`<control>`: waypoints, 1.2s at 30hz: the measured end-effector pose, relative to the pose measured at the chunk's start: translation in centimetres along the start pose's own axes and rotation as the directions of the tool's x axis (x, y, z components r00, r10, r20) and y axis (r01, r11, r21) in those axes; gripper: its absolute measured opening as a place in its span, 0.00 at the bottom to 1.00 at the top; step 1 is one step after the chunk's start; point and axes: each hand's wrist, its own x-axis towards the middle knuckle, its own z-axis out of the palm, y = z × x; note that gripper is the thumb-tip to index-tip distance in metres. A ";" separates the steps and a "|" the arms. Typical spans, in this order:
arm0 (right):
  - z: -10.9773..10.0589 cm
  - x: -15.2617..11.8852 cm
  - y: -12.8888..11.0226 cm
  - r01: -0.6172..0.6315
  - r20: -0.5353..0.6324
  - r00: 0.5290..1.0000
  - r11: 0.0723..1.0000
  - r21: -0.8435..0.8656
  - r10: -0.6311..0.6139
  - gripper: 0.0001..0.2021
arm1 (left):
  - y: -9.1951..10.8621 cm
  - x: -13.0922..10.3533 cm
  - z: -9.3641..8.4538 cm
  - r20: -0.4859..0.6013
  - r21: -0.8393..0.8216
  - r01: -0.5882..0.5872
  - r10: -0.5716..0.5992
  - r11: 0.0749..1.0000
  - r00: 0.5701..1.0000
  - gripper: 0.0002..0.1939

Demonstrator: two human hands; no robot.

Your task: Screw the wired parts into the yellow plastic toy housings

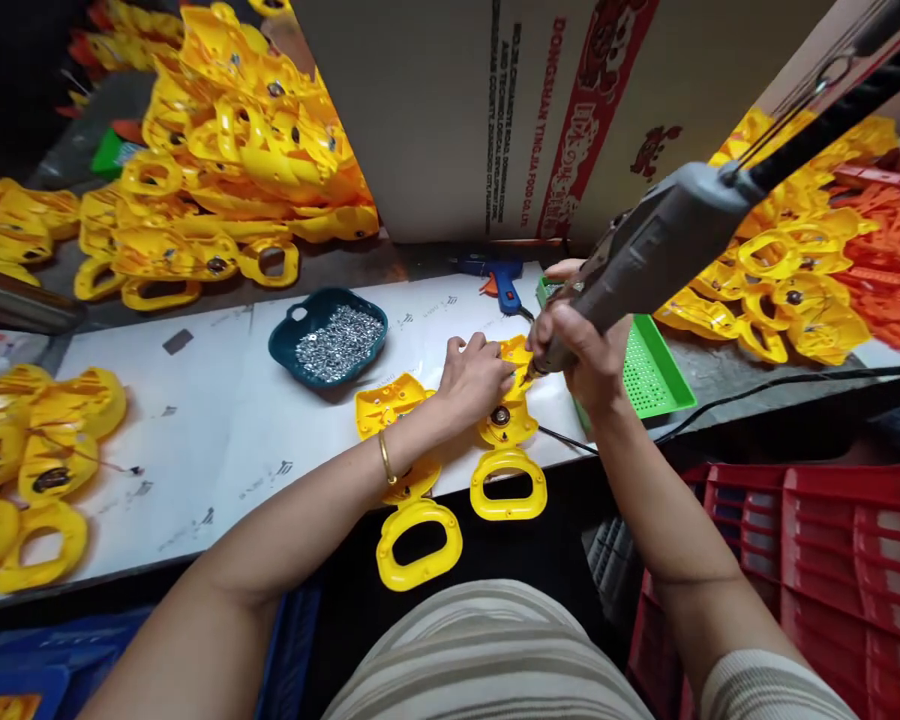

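My right hand (600, 350) is wrapped round a grey electric screwdriver (660, 240), hung from a cord above and tilted down to the left. Its tip meets a yellow plastic shell (519, 428) with a loop handle, lying at the table's front edge. My left hand (476, 378), with a bangle on the wrist, bends its fingers onto that shell close beside the tip; whether a screw is between them is hidden. Under my left forearm lies a second yellow shell (391, 398), partly covered. A dark teal dish (285, 350) of small silver screws (337, 342) stands to the left.
A blue glue gun (501, 280) and a green perforated tray (656, 370) lie behind and right. Yellow shells (247, 150) are heaped at the back left, more (787, 270) at right near orange parts (892, 260). A cardboard box (435, 120) stands behind; a red crate (832, 560) is below right.
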 end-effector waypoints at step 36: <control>-5.0 -8.9 -4.6 -0.238 0.198 0.956 0.966 0.103 0.215 0.25 | 8.0 -6.6 -0.8 -0.471 -0.678 -0.273 -0.118 0.683 0.874 0.30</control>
